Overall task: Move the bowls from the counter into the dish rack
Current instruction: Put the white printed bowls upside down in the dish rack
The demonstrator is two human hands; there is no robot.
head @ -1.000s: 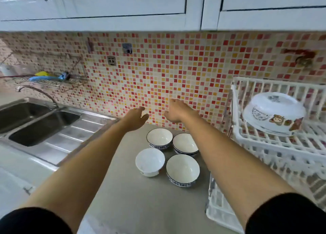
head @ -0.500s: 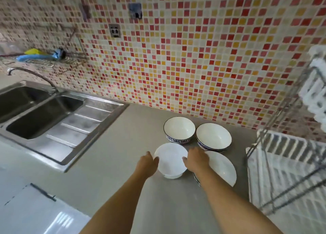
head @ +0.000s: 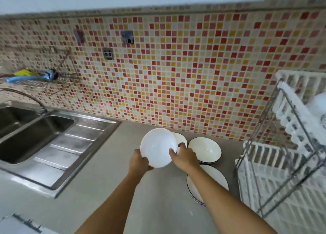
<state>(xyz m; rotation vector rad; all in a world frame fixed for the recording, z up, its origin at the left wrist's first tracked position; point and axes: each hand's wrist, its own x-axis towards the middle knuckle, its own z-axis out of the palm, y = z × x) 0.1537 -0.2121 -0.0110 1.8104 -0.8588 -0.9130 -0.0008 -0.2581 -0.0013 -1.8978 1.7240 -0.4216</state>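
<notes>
Head view, nearest first: two bare forearms reach forward over the grey table [head: 109, 195]. The left hand [head: 139, 161] and right hand [head: 185, 158] each have a closed grip on opposite edges of a plain white bowl [head: 157, 147], which appears raised off the table and tipped so its inside faces the camera. Under the right forearm a blue-rimmed bowl [head: 217, 179] sits on the table; beyond it stands a second blue-rimmed bowl [head: 204, 150], and a third bowl [head: 181, 138] shows only as a sliver behind the held one. To the right stands the white dish rack [head: 275, 177], with something white on its upper tier, too blurred to identify. The sink [head: 35, 136] lies well to the left.

Judging by this, the first bowl's pickup is under way; three remain. Next the bowl needs carrying rightward, clear of the rack's wire frame, and setting into a free slot.
</notes>
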